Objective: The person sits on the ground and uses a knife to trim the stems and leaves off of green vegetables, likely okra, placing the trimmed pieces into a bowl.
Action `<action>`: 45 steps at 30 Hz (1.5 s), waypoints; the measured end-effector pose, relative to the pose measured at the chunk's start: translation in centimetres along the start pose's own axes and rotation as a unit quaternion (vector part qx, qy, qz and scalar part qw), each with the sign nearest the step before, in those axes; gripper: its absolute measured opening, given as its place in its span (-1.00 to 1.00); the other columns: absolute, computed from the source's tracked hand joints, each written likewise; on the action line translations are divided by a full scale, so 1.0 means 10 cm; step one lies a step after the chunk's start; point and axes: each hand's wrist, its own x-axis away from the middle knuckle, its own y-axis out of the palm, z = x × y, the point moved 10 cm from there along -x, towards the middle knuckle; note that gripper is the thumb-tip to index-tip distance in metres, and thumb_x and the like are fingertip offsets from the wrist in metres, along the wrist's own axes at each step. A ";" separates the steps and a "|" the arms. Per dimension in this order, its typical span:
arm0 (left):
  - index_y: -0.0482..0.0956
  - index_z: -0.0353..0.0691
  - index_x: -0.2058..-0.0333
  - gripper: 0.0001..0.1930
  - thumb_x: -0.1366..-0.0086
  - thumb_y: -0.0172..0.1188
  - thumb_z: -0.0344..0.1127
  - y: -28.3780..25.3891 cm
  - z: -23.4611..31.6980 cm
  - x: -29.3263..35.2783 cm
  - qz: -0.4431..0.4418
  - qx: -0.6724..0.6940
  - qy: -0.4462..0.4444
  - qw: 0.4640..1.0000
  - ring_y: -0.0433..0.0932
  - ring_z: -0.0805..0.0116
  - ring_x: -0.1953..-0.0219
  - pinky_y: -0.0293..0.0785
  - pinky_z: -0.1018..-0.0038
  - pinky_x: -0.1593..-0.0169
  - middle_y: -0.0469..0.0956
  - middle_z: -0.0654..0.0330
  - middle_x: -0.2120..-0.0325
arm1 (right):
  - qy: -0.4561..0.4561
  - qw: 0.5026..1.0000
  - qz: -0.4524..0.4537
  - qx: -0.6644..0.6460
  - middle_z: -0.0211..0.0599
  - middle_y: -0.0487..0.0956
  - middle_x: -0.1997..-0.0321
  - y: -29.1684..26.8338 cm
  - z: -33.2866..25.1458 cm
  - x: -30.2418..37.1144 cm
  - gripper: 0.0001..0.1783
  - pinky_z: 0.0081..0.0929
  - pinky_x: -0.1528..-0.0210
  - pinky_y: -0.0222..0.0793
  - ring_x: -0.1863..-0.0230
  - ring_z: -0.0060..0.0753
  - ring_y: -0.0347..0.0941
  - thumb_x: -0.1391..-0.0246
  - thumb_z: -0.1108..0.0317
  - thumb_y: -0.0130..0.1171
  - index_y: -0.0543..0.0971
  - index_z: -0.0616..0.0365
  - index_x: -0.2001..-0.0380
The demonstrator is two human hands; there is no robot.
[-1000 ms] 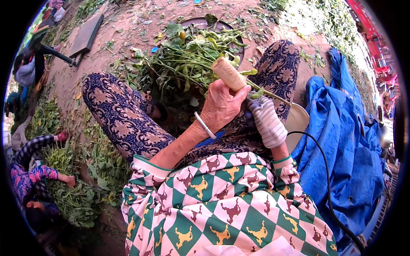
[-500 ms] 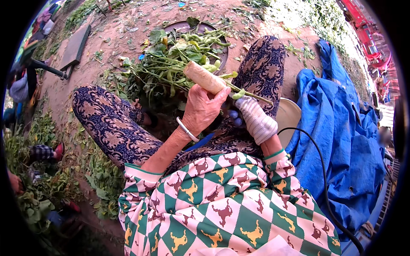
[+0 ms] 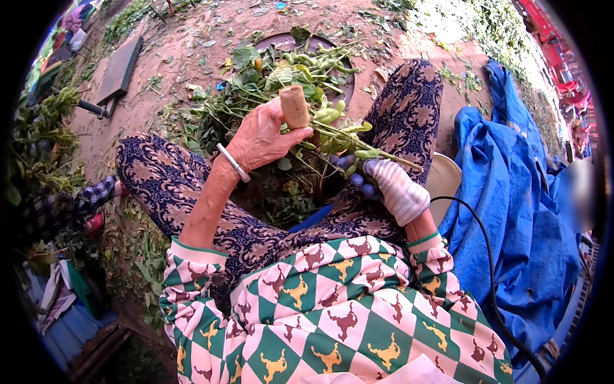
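My left hand point(image 3: 259, 137), bare and with a pale bangle at the wrist, is closed on a short tan cylinder point(image 3: 294, 107), which looks like wood or card. The cylinder stands nearly upright, its upper end free. In a striped knit glove with blue fingertips, my right hand point(image 3: 393, 185) grips a green bean stalk point(image 3: 401, 161) with plump pods point(image 3: 366, 154). Its fingers are closed around the stalk, partly hidden by leaves and pods. Beyond both hands lies a heap of bean plants point(image 3: 220, 112), partly over a round dark tray point(image 3: 350, 83).
My patterned knees point(image 3: 409, 96) spread on either side of the heap. On the right lie a crumpled blue tarp point(image 3: 499, 211), a pale basin point(image 3: 448, 174) and a black cable point(image 3: 483, 233). Another person's checked sleeve or leg point(image 3: 70, 201) shows at the left among plants.
My left hand has moved left, away from my right hand, and tipped the cylinder from slanting to nearly upright. My right hand has shifted slightly nearer to me, with the stalk.
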 end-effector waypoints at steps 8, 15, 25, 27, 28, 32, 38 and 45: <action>0.46 -0.20 0.42 -0.81 0.03 0.25 -0.34 -0.03 0.17 0.32 0.051 -0.221 0.061 0.972 0.46 0.14 0.30 0.33 0.32 0.23 0.48 0.16 0.40 | -0.005 0.991 0.013 0.130 -0.57 0.38 0.63 -0.34 -0.34 0.40 -0.70 -0.82 0.72 0.06 0.72 -0.80 0.17 -0.11 0.30 -0.12 0.50 0.15 0.16; 0.46 -0.23 0.41 -0.81 0.08 0.19 -0.40 0.24 0.08 0.75 0.039 -0.245 0.025 0.968 0.44 0.13 0.17 0.29 0.28 0.09 0.47 0.14 0.29 | -0.071 0.934 0.349 -0.032 -0.58 0.35 0.60 -1.91 -0.20 0.67 -0.71 -0.79 0.76 0.04 0.75 -0.73 0.14 -0.16 0.25 -0.13 0.51 0.08 0.15; 0.43 -0.30 0.39 -0.79 -0.03 0.17 -0.31 0.34 0.03 1.06 -0.040 -0.195 -0.018 0.980 0.44 0.05 0.17 0.35 0.28 0.17 0.44 0.00 0.26 | 0.106 0.896 0.382 0.197 -0.46 0.51 0.35 -2.65 0.97 0.49 -0.74 -0.59 0.45 0.42 0.44 -0.62 0.39 -0.11 0.23 0.03 0.54 -0.03 0.14; 0.41 -0.29 0.44 -0.81 -0.03 0.17 -0.32 0.42 -0.08 1.15 -0.105 -0.165 -0.080 0.977 0.43 0.07 0.24 0.35 0.28 0.24 0.41 0.03 0.35 | 0.094 0.901 0.382 0.183 -0.46 0.52 0.33 -2.69 1.05 0.45 -0.74 -0.58 0.44 0.43 0.43 -0.61 0.41 -0.12 0.22 0.02 0.54 -0.01 0.15; 0.40 -0.29 0.46 -0.82 -0.03 0.17 -0.33 0.48 -0.13 1.19 -0.136 -0.148 -0.109 0.974 0.43 0.08 0.28 0.35 0.27 0.27 0.39 0.04 0.40 | 0.064 0.905 0.387 0.167 -0.46 0.53 0.32 -2.67 1.00 0.45 -0.74 -0.58 0.44 0.43 0.43 -0.61 0.41 -0.12 0.21 0.01 0.54 0.00 0.15; 0.38 -0.26 0.50 -0.87 -0.02 0.15 -0.40 0.45 -0.09 1.18 -0.108 -0.172 -0.071 0.977 0.38 0.09 0.37 0.33 0.27 0.33 0.32 0.06 0.49 | -0.043 0.904 0.403 0.133 -0.46 0.55 0.32 -2.46 0.52 0.49 -0.68 -0.65 0.39 0.39 0.39 -0.64 0.44 -0.13 0.21 0.02 0.53 0.12 0.12; 0.40 -0.24 0.43 -0.80 0.09 0.18 -0.45 0.18 0.00 0.90 -0.047 -0.209 -0.033 0.976 0.37 0.12 0.40 0.31 0.31 0.31 0.33 0.13 0.50 | -0.089 0.883 0.461 0.011 -0.64 0.31 0.68 -2.41 -0.15 0.64 -0.68 -0.72 0.82 -0.11 0.83 -0.76 0.04 -0.20 0.15 -0.10 0.52 0.03 0.11; 0.42 -0.26 0.42 -0.78 0.12 0.20 -0.43 -0.04 -0.16 0.77 0.034 -0.236 -0.022 0.971 0.38 0.00 0.11 0.36 0.25 0.10 0.40 -0.03 0.21 | -0.268 0.903 0.288 0.172 -0.64 0.28 0.69 -1.56 -1.09 0.24 -0.66 -0.73 0.78 -0.11 0.80 -0.77 0.05 -0.24 0.18 -0.18 0.50 0.11 0.11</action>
